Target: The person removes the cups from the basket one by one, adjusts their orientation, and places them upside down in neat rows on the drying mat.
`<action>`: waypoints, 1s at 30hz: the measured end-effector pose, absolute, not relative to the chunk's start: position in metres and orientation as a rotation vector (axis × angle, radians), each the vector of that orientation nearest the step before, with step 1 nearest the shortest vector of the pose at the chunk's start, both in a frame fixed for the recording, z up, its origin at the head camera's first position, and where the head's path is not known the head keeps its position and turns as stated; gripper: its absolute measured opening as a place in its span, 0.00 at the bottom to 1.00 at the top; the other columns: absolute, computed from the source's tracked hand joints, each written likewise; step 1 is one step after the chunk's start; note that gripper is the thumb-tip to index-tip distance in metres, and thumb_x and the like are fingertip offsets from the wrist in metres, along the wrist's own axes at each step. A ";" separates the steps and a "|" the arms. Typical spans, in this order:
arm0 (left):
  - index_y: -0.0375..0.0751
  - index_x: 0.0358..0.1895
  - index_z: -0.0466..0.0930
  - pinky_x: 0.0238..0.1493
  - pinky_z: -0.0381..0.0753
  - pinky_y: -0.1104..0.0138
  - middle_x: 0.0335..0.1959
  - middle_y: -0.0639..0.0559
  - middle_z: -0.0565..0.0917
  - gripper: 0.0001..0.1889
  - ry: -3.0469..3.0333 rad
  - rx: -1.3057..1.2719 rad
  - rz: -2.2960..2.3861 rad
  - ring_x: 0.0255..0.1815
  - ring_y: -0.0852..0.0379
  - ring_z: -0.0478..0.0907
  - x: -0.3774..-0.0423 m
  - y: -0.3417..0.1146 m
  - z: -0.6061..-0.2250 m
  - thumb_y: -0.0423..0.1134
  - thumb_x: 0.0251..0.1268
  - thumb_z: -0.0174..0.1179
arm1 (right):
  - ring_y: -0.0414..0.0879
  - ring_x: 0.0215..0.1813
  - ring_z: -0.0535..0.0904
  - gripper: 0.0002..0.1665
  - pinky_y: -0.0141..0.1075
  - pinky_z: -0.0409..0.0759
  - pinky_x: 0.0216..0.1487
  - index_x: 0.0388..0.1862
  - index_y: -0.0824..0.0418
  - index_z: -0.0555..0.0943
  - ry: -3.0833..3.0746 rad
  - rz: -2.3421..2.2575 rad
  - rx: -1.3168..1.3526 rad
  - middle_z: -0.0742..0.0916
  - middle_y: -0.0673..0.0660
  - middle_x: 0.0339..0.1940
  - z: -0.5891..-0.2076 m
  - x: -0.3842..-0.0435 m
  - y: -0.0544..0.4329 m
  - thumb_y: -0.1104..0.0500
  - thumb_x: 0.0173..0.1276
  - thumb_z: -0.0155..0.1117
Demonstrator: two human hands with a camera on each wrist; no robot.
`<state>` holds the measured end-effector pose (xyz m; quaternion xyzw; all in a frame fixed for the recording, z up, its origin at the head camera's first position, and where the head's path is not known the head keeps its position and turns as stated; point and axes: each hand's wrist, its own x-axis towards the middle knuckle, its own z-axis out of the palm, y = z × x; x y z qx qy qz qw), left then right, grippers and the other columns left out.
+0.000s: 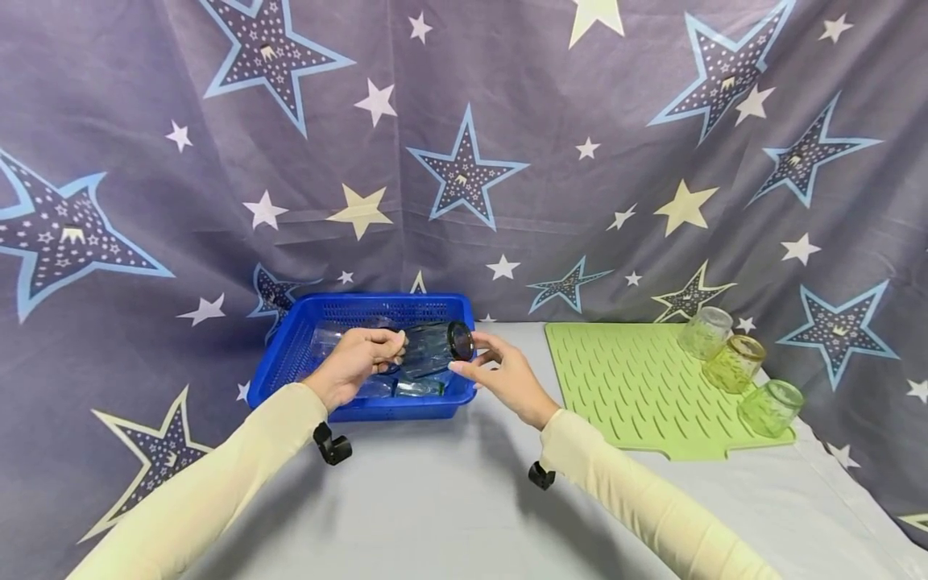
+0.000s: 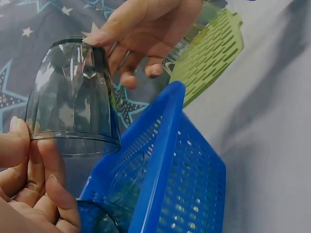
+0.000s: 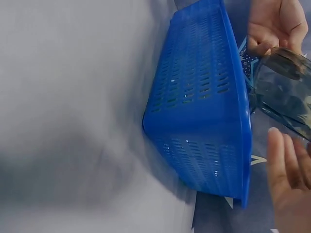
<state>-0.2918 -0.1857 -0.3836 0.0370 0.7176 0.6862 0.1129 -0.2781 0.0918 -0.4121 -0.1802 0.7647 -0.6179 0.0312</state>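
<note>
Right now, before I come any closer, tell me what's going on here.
A person is holding a dark glass over a blue basket. The left hand pinches it by the rim, and the right hand touches its base end. More glassware lies in the basket. Off to the right, a clear glass, a yellow glass and a green glass sit on a green mat.

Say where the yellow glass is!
On the head view's right, the yellow glass is on the mat, between the clear glass and the green glass.
</note>
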 end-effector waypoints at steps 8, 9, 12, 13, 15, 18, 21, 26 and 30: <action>0.34 0.47 0.85 0.53 0.71 0.54 0.38 0.50 0.84 0.13 2.075 0.132 2.003 0.42 0.53 0.79 -0.291 -0.178 -0.385 0.43 0.77 0.61 | 0.51 0.55 0.79 0.43 0.45 0.81 0.50 0.76 0.41 0.70 2.428 -1.937 -0.590 0.82 0.52 0.61 -0.413 -0.280 0.093 0.43 0.64 0.77; 0.34 0.48 0.85 0.53 0.72 0.54 0.37 0.50 0.84 0.13 2.076 0.127 2.003 0.41 0.53 0.79 -0.291 -0.177 -0.385 0.43 0.78 0.61 | 0.51 0.55 0.79 0.42 0.46 0.80 0.50 0.75 0.40 0.70 2.445 -1.932 -0.609 0.81 0.50 0.62 -0.413 -0.280 0.093 0.42 0.64 0.77; 0.31 0.50 0.84 0.52 0.72 0.55 0.38 0.49 0.84 0.15 2.080 0.133 1.994 0.41 0.53 0.79 -0.290 -0.176 -0.384 0.42 0.78 0.60 | 0.52 0.55 0.79 0.41 0.47 0.79 0.53 0.75 0.37 0.71 2.478 -1.912 -0.677 0.82 0.49 0.62 -0.411 -0.283 0.095 0.43 0.64 0.77; 0.30 0.51 0.84 0.51 0.72 0.55 0.38 0.49 0.84 0.16 2.079 0.137 1.992 0.41 0.53 0.80 -0.290 -0.176 -0.384 0.42 0.77 0.61 | 0.52 0.54 0.80 0.41 0.47 0.79 0.53 0.74 0.36 0.71 2.485 -1.907 -0.695 0.82 0.50 0.61 -0.410 -0.283 0.096 0.44 0.64 0.78; 0.29 0.52 0.83 0.52 0.72 0.55 0.38 0.49 0.85 0.16 2.074 0.140 1.993 0.41 0.53 0.80 -0.290 -0.175 -0.383 0.42 0.77 0.61 | 0.52 0.54 0.80 0.41 0.48 0.79 0.54 0.74 0.36 0.72 2.496 -1.893 -0.735 0.83 0.50 0.59 -0.409 -0.285 0.098 0.45 0.64 0.78; 0.29 0.51 0.84 0.52 0.72 0.55 0.38 0.49 0.85 0.16 2.066 0.156 1.991 0.41 0.53 0.80 -0.290 -0.173 -0.383 0.42 0.77 0.61 | 0.51 0.54 0.81 0.42 0.47 0.81 0.53 0.75 0.37 0.71 2.498 -1.868 -0.775 0.83 0.49 0.61 -0.407 -0.287 0.103 0.47 0.64 0.79; 0.31 0.50 0.85 0.51 0.72 0.56 0.38 0.49 0.85 0.15 2.062 0.158 1.988 0.42 0.52 0.81 -0.290 -0.170 -0.384 0.42 0.77 0.61 | 0.51 0.55 0.81 0.43 0.46 0.82 0.54 0.75 0.38 0.71 2.494 -1.848 -0.789 0.81 0.47 0.64 -0.405 -0.290 0.107 0.46 0.64 0.79; 0.30 0.53 0.84 0.50 0.74 0.58 0.39 0.50 0.85 0.17 2.056 0.149 1.986 0.43 0.53 0.81 -0.290 -0.165 -0.385 0.43 0.77 0.61 | 0.51 0.56 0.81 0.42 0.47 0.82 0.56 0.75 0.35 0.71 2.507 -1.790 -0.807 0.79 0.48 0.66 -0.401 -0.292 0.113 0.44 0.64 0.78; 0.28 0.56 0.83 0.49 0.76 0.58 0.40 0.49 0.85 0.20 2.051 0.143 1.974 0.43 0.52 0.82 -0.289 -0.160 -0.387 0.44 0.76 0.62 | 0.50 0.56 0.81 0.41 0.47 0.82 0.54 0.72 0.40 0.75 2.543 -1.702 -0.818 0.82 0.49 0.62 -0.397 -0.294 0.122 0.44 0.61 0.80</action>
